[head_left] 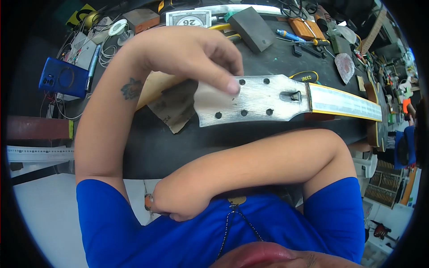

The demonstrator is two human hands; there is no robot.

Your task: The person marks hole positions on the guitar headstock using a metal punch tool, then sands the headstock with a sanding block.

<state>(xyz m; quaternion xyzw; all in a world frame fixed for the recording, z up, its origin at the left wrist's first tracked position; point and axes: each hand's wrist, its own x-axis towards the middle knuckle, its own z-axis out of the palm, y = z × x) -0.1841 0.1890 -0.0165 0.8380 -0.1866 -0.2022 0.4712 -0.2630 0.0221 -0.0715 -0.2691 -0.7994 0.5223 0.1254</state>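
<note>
Loosely curled, the left hand (201, 56) arches over the headstock (259, 98), thumb and fingers apart; whether the thumb touches the surface, I cannot tell. The right hand (178, 201) is closed in a fist by the shirt (178, 241), beyond the near edge of the worktop (154, 154); something small and orange shows beside it, and whether it is gripped is unclear. A bare dark strip lies between the headstock and the right forearm, and runs left toward the other arm. Room is tighter on the far side, where a grey block (252, 29) and tools stand near. Sandpaper (176, 107) lies against the headstock's left end; a phone (65, 77) sits well apart, farther left.

Silvery and streaked, the headstock has dark round holes along both sides and a slot near the neck (344, 102), which extends right, pale with yellow edges.
</note>
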